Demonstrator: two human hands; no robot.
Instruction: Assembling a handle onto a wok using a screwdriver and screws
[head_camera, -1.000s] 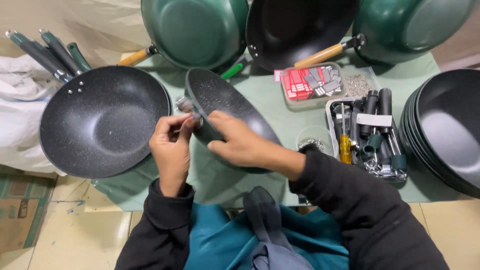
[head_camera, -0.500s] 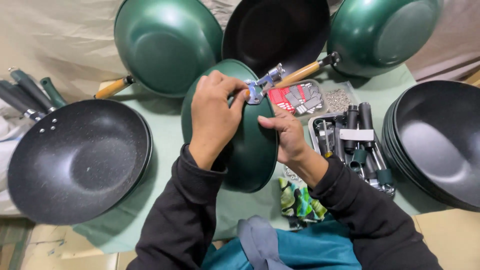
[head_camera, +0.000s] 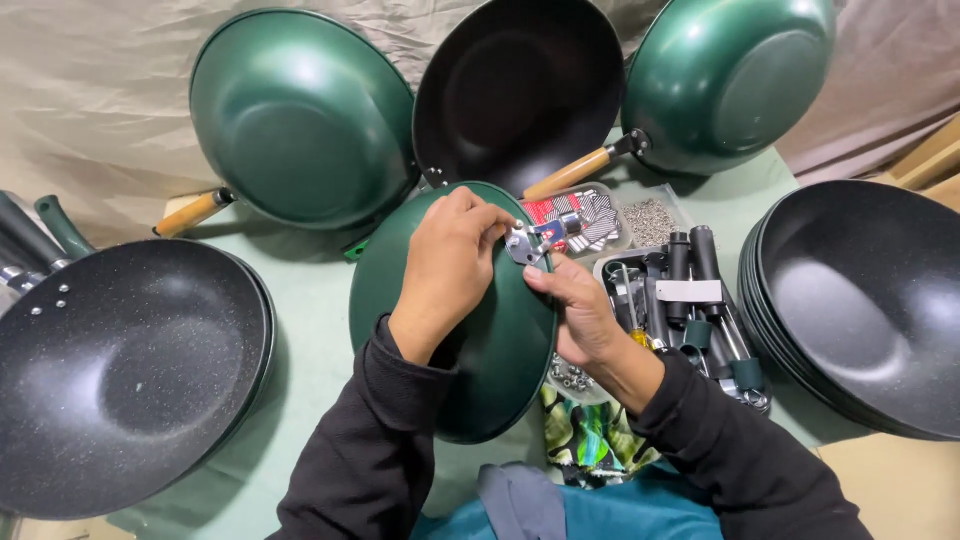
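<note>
A green wok (head_camera: 480, 350) without a handle stands tilted in front of me, its green underside toward the camera. My left hand (head_camera: 445, 270) lies over its upper rim and pinches a small silver metal bracket (head_camera: 522, 245) at the edge. My right hand (head_camera: 575, 310) grips the same rim from the right, thumb just under the bracket.
A black speckled wok stack (head_camera: 130, 370) sits at the left. Two green woks (head_camera: 300, 120) (head_camera: 730, 80) and a black one (head_camera: 515, 90) lean on the back cloth. A tray of handles and tools (head_camera: 690, 290) and a stack of black woks (head_camera: 870, 300) are on the right.
The wok has been turned from its black inside to its green underside. Both hands moved up to the rim and now hold the bracket there. The view has shifted closer.
</note>
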